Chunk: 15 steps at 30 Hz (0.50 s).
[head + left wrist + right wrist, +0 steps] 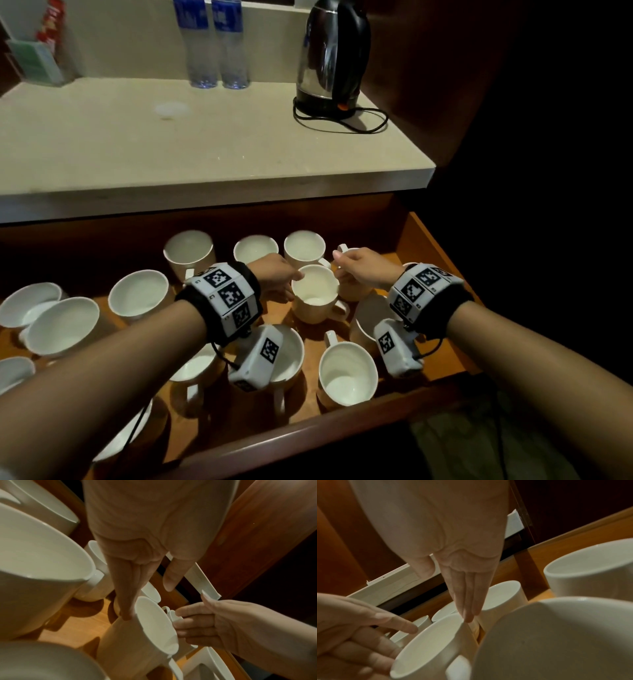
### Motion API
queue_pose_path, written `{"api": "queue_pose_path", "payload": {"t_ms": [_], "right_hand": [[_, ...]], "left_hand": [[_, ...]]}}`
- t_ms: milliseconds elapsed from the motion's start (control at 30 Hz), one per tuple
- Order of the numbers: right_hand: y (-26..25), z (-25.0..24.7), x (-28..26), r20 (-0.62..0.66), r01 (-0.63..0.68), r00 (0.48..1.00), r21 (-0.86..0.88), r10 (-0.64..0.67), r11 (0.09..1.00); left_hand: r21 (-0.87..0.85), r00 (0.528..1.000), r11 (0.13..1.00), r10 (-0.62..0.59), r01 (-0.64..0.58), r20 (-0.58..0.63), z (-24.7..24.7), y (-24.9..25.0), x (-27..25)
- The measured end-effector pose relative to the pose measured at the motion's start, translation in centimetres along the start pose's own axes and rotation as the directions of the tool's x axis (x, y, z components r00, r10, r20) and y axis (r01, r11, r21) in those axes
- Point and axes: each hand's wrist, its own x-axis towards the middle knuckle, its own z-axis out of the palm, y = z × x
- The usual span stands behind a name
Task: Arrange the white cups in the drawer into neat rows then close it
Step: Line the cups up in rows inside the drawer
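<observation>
The wooden drawer point(432, 246) is pulled out under the counter and holds several white cups, standing loosely and unevenly. One upright cup point(315, 291) in the middle right sits between my hands. My left hand point(284, 279) lays straight fingers point(126, 609) against its left wall, thumb apart. My right hand point(346, 270) sets straight fingers point(469, 612) down its right side, in the gap to a neighbouring cup point(358, 293). Three cups point(255, 248) stand along the back, others at the front point(347, 370) and left point(138, 293).
A pale counter point(205, 144) overhangs the drawer's back. On it stand a steel kettle point(332, 58) with a looped black cord point(342, 120) and two water bottles point(214, 44). The drawer's front rail point(308, 435) runs below my forearms. Right of the drawer it is dark.
</observation>
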Motion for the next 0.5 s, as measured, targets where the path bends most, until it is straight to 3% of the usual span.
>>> {"api": "queue_pose_path", "payload": {"t_ms": [200,367,500], "right_hand": [[0.48,-0.43,-0.49,-0.024,-0.011,1.0,-0.012,0.011,1.0],[0.48,0.25,-0.66,-0.005,-0.025,1.0,0.114,0.025,0.993],[0.58,0.49,-0.61,-0.017,-0.044,0.999,0.06,0.045,0.997]], "left_hand": [[0.016,1.0,1.0,0.015,-0.015,-0.027,-0.34,-0.02,0.61],[0.022,0.999,0.999,0.026,-0.025,-0.028,-0.01,-0.23,0.7],[0.008,0.999,0.999,0.041,-0.041,0.001,0.18,0.09,0.94]]}}
